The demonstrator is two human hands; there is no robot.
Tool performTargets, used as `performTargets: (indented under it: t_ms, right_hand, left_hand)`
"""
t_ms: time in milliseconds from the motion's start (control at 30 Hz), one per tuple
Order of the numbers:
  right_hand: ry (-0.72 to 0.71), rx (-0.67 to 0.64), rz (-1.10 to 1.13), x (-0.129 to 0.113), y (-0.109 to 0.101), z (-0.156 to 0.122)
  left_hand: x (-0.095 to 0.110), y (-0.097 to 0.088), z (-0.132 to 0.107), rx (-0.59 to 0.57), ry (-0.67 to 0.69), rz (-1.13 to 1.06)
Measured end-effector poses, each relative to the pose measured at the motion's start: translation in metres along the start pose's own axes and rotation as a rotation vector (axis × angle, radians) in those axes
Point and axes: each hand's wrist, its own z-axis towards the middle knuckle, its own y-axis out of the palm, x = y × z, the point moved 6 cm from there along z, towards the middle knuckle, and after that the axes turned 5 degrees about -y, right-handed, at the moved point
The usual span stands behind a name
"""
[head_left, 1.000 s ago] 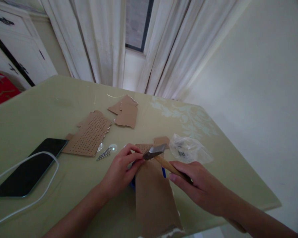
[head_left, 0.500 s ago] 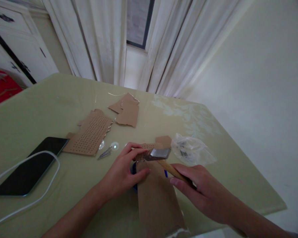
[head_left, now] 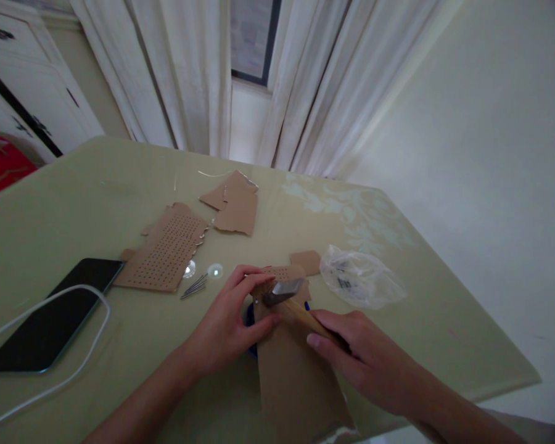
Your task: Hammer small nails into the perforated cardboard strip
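Hammer (head_left: 305,316) in right hand (head_left: 358,361), left hand (head_left: 229,322) on cardboard (head_left: 298,373), nails (head_left: 195,287) nearby

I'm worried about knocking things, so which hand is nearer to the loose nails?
Left. The left hand is just right of the loose nails, touching the cardboard; the right hand, gripping the hammer, is farther right.
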Motion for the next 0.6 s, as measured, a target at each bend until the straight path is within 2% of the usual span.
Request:
performTargets:
  t_ms: [67, 200, 300, 400, 533, 600]
  right_hand:
    - [-0.012, 0.033, 0.034, -0.001, -0.002, -0.003]
    - [-0.117, 0.275, 0.159, 0.001, -0.017, -0.009]
    - [-0.156, 0.413, 0.385, 0.016, -0.024, 0.001]
    - [-0.174, 0.502, 0.73, 0.039, -0.027, 0.026]
    - [-0.248, 0.494, 1.162, 0.067, -0.021, 0.061]
    - [-0.254, 0.489, 1.228, 0.081, -0.016, 0.068]
  left_hand:
    - [-0.001, 0.0, 0.0, -0.01, -0.006, 0.001]
    - [-0.006, 0.003, -0.002, -0.006, -0.031, -0.003]
    - [-0.016, 0.004, -0.006, 0.076, -0.125, -0.056]
    - [-0.031, 0.008, -0.007, 0.122, -0.29, -0.227]
    - [-0.04, 0.024, -0.004, -0.102, -0.451, -0.478]
    - [-0.04, 0.027, -0.005, -0.163, -0.477, -0.516]
